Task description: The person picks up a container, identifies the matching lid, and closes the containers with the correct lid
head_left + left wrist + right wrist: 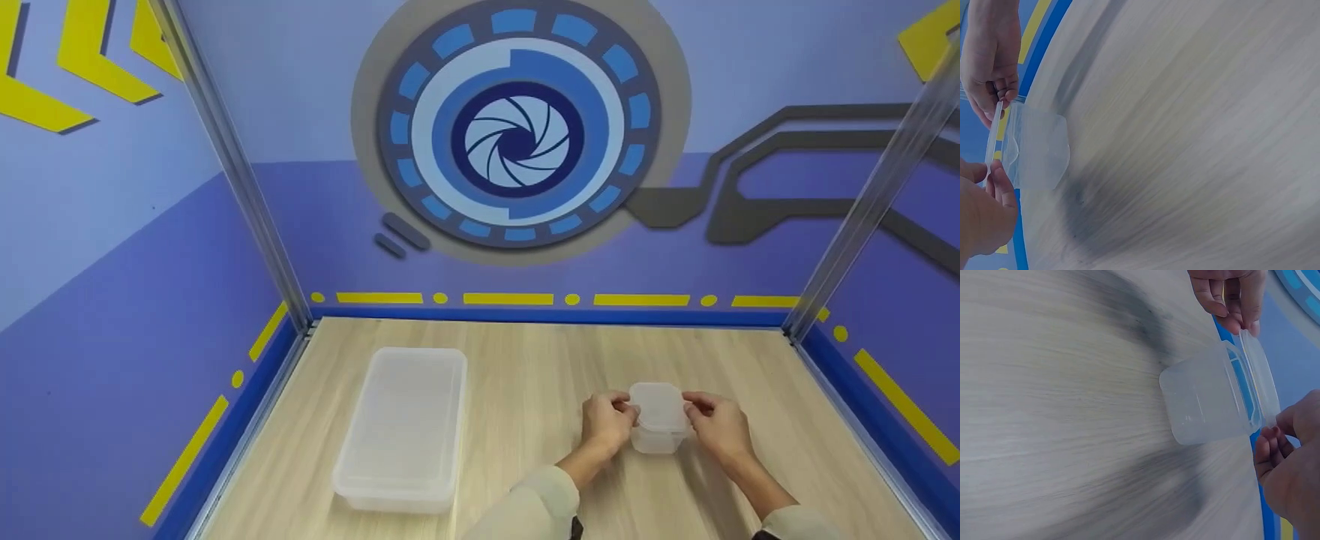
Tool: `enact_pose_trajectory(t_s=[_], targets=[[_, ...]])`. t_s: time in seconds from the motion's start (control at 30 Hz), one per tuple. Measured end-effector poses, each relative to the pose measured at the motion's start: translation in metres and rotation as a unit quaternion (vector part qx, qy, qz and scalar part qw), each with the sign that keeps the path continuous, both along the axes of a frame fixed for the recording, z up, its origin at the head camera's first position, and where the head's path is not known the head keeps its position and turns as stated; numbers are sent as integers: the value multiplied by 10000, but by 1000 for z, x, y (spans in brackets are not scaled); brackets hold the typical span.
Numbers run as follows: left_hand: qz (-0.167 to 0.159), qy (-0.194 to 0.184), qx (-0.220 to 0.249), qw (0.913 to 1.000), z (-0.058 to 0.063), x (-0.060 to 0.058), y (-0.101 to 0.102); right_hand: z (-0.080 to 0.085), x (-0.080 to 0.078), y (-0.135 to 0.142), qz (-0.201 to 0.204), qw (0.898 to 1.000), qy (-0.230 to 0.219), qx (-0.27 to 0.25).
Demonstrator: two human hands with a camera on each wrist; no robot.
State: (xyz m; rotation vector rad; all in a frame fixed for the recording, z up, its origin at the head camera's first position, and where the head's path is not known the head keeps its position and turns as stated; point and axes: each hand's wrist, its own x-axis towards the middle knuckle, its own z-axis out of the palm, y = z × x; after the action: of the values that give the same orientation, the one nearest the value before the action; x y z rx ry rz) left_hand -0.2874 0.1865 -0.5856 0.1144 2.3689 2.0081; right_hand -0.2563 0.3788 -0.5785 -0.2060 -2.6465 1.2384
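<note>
A small translucent plastic container [1202, 394] stands on the table at the right in the head view. Its lid [658, 405] lies over the top, and the right wrist view shows a gap between lid and rim. My left hand [609, 421] pinches the lid's left edge between thumb and fingers. On the opposite edge my right hand [718, 426] pinches the same lid. Both wrist views show the lid [994, 138] held level above the container's mouth. The container looks see-through, with nothing visible inside.
A larger translucent box [405, 427] with a lid on it stands on the left part of the wooden table [525, 390]. Metal posts [247, 180] rise at the back corners, and painted panels close off the back and sides.
</note>
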Motion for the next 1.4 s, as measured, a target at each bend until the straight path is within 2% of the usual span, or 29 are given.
enact_pose_trajectory(t_s=[0.43,1.03,1.4], targets=[[-8,-136,141,9998,-8,2,3,-6,0,3,-16,9999,-98,133],[-10,63,-210,9998,-14,3,4,-12,0,3,-53,9998,-194,90],[89,-42,-276,9996,-3,-1,7,-6,-2,2,-94,9995,-286,-111]])
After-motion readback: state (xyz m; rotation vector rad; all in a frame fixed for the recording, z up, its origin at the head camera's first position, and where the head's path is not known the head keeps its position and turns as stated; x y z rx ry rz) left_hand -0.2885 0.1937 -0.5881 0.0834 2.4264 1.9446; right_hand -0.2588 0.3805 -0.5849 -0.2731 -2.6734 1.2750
